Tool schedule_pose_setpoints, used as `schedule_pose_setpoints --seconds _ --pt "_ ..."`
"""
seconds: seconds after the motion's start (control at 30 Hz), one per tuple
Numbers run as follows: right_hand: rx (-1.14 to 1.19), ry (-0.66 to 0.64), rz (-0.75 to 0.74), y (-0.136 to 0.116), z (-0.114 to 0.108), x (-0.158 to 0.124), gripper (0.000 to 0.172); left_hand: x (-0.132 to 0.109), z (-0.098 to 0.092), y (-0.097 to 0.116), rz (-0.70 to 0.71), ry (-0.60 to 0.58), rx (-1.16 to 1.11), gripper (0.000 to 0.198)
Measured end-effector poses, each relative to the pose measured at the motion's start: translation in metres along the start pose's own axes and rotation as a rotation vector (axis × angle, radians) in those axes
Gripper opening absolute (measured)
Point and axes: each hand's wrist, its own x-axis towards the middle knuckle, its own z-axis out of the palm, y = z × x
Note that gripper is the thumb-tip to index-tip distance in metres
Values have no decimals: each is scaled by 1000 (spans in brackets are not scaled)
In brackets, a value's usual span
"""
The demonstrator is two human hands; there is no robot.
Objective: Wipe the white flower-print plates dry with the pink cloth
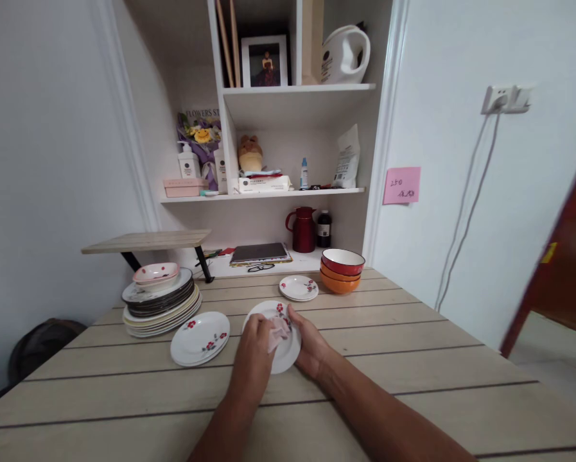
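Observation:
A white plate with red flowers (pixel 284 316) is held just above the wooden table (pixel 413 359). My left hand (pixel 255 346) presses a pinkish cloth (pixel 280 328) onto the plate's face, fingers closed on the cloth. My right hand (pixel 311 343) grips the plate's right rim from beneath. A second flowered plate (pixel 200 337) lies flat on the table just to the left.
A tall stack of plates (pixel 160 308) topped by a small pink bowl stands at the left. Small plates (pixel 298 287) and stacked red and orange bowls (pixel 342 270) sit at the back. Shelves with a red jug (pixel 303 230), bottles and boxes rise behind the table.

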Motion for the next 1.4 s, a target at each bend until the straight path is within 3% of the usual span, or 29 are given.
schedule_pose_setpoints --seconds 0.1,0.2,0.43,0.6,0.8,1.0,1.07,1.2,1.3,1.4 --pt "9 25 2 -4 -3 0 38 -3 1 13 86 -164 -1 39" --pt "-3 16 14 -4 -4 0 39 -2 -4 19 84 -210 54 38" --pt "-48 -4 28 6 3 -3 44 5 -19 -4 -214 48 352 32" --pt "-53 5 18 10 6 -4 42 4 -10 4 -135 89 395 29" --pt "20 18 71 4 0 -1 44 -2 5 24 143 -103 230 33" --pt "43 -27 -31 -14 -7 4 42 -4 -3 17 78 -246 324 35" --pt "40 -4 -43 -16 -8 3 42 -3 -9 9 -8 -206 374 33" --pt "-11 51 -12 -5 1 -3 43 0 -17 -7 -175 -17 434 26" --pt "-28 14 41 12 11 -6 40 1 -17 -12 -146 122 416 23" --pt "-4 -35 74 22 15 -6 35 1 -11 -4 -31 151 316 19"
